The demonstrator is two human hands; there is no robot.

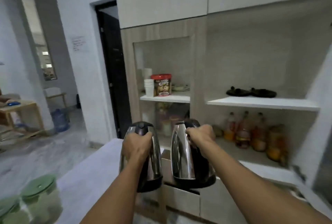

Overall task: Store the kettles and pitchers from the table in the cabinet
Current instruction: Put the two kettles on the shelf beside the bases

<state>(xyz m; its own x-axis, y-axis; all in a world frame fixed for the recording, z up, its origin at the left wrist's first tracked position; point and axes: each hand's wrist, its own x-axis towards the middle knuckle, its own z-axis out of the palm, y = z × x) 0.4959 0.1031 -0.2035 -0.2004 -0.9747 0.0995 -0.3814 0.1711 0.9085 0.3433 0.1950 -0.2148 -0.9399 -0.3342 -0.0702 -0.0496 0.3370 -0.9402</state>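
I carry two steel kettles with black lids and bases, both in the air in front of the open cabinet (pixel 262 102). My left hand (pixel 137 144) is shut on the handle of the left kettle (pixel 154 162). Beside it, the right kettle (pixel 181 153) hangs from my right hand (pixel 200 134), which grips its handle. The kettles are close together and upright. Two pitchers with green lids (pixel 38 187) stand on the white table (pixel 93 170) at the bottom left, partly cut off by the frame.
The cabinet's upper right shelf holds two black lids (pixel 251 92). Below, several bottles and jars (pixel 251 132) fill the lower shelf. The left niche holds paper cups (pixel 149 87) and a red tub (pixel 161 84). A dark doorway (pixel 111 65) opens left of the cabinet.
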